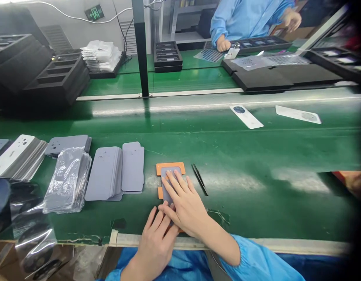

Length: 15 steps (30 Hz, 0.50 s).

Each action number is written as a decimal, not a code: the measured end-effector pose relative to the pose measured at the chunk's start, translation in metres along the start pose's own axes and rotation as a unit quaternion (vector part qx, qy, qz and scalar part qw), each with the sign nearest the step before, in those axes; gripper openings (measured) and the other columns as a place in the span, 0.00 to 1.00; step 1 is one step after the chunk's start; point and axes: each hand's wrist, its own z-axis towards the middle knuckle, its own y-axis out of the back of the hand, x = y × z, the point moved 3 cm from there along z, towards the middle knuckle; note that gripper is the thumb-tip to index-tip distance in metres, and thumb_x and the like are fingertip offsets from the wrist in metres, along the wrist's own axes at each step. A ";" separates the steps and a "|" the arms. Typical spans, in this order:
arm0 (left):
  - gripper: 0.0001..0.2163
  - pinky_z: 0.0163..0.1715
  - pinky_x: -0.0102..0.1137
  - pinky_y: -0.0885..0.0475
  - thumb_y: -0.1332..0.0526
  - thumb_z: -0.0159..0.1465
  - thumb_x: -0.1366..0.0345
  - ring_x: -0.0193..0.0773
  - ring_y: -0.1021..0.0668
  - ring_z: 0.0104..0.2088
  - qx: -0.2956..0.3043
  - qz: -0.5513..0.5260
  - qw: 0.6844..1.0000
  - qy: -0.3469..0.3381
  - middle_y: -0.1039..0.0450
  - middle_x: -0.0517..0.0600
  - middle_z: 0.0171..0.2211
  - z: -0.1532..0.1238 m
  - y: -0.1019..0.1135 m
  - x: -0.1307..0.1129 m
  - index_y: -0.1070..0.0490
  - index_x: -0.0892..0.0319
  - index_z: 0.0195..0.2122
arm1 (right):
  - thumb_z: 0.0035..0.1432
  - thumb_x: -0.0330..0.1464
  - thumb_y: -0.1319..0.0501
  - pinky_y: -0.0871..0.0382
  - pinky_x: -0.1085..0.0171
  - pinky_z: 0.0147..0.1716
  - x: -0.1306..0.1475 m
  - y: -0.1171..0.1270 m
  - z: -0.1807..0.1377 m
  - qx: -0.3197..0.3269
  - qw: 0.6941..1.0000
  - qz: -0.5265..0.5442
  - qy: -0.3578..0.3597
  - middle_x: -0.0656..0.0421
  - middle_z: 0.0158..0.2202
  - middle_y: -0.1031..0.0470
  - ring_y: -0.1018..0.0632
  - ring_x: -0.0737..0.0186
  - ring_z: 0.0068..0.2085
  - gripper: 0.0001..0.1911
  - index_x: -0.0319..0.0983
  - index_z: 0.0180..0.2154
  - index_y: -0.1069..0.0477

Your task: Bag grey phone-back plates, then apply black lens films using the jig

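A grey flat panel with rounded corners [164, 171], like a phone back cover, lies in an orange jig [159, 168] near the table's front edge. My right hand [187, 207] lies flat over the panel, its fingers stretched out and pressing on the surface. Close to the panel's lower end is my left hand [158, 244], with fingers extended and a little bent, partly under the right hand's thumb. Neither hand is gripping anything. Most of the panel and the lower part of the jig are hidden by the hands. Black tweezers [200, 179] rest just right of the jig.
Stacks of grey panels [104, 173], a plastic-wrapped stack [67, 179] and white panels [18, 158] stand at left. Clear film with dark discs [35, 238] hangs over the front edge. Two white panels [246, 116] lie farther back. Across the table, a person in blue [247, 19] works by black trays [168, 56].
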 end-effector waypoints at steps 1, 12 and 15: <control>0.20 0.62 0.48 0.30 0.44 0.67 0.74 0.52 0.32 0.66 -0.001 -0.007 1.000 0.004 0.29 0.55 0.62 0.000 -0.001 0.000 0.28 0.58 0.59 | 0.66 0.48 0.42 0.48 0.32 0.65 0.002 -0.001 0.002 0.000 1.000 -0.003 -0.010 0.45 0.71 0.46 0.44 0.33 0.70 0.37 0.35 0.68 0.41; 0.20 0.57 0.51 0.26 0.41 0.66 0.69 0.54 0.29 0.63 -0.006 -0.088 0.995 0.035 0.30 0.59 0.62 0.008 0.014 0.002 0.31 0.62 0.60 | 0.70 0.41 0.46 0.44 0.35 0.64 -0.016 0.015 -0.013 -0.072 0.995 0.032 -0.055 0.47 0.67 0.36 0.35 0.42 0.67 0.25 0.40 0.64 0.37; 0.15 0.56 0.45 0.24 0.41 0.66 0.71 0.49 0.26 0.60 -0.076 -0.183 0.977 0.076 0.26 0.60 0.57 0.012 0.023 0.008 0.28 0.61 0.54 | 0.70 0.41 0.46 0.41 0.35 0.63 -0.024 0.015 -0.034 -0.114 0.984 0.066 -0.119 0.46 0.62 0.29 0.31 0.42 0.64 0.23 0.41 0.63 0.38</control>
